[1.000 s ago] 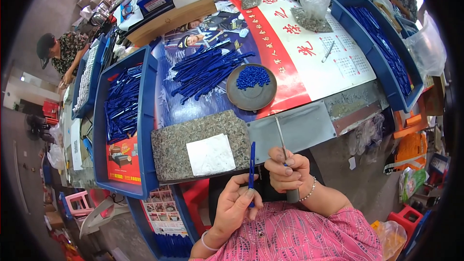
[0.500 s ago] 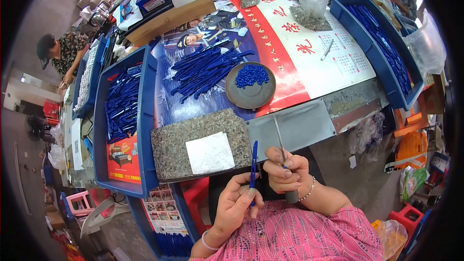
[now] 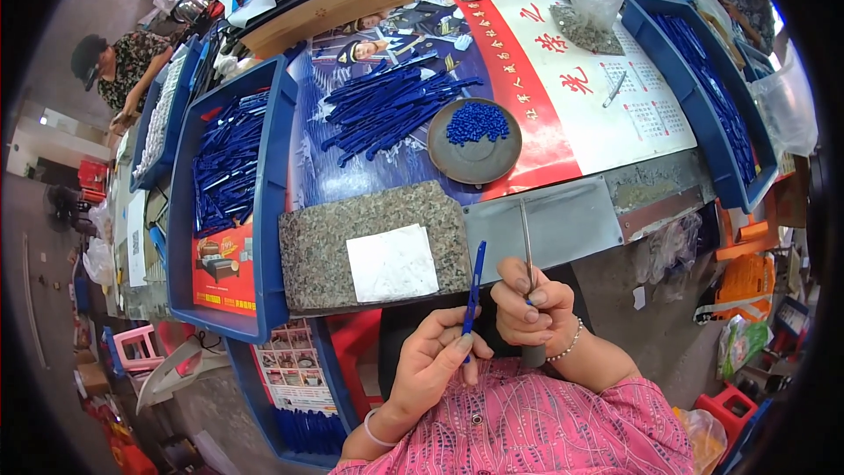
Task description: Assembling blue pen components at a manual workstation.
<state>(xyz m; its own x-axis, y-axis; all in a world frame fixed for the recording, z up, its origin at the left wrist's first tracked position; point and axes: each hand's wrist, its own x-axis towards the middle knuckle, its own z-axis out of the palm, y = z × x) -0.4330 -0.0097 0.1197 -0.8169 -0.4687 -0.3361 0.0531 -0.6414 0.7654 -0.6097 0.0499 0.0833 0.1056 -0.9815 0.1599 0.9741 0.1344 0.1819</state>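
Note:
In front of my body, my left hand (image 3: 440, 350) pinches a slim blue plastic stick (image 3: 476, 280), which stands nearly upright. Beside it, my right hand (image 3: 536, 310) is closed around a thin metal rod (image 3: 527, 236) with a grey handle (image 3: 534, 355) showing below the fist. A tiny blue piece (image 3: 530, 303) shows at the right thumb tip. The two hands are close but apart. Beyond them a round dark dish (image 3: 475, 167) holds many small blue pieces (image 3: 476, 123). A loose heap of similar blue sticks (image 3: 382, 110) lies to the dish's left.
A granite slab (image 3: 315, 251) bearing folded white paper (image 3: 392, 262) lies at the table's near edge, beside a grey metal plate (image 3: 567, 224). Blue bins of sticks stand left (image 3: 271, 277) and right (image 3: 734, 178). Another person (image 3: 132, 66) is at the far left.
The whole view has shifted slightly, so table and hands appear displaced. Both hands keep the same grips, with the stick and rod still held side by side.

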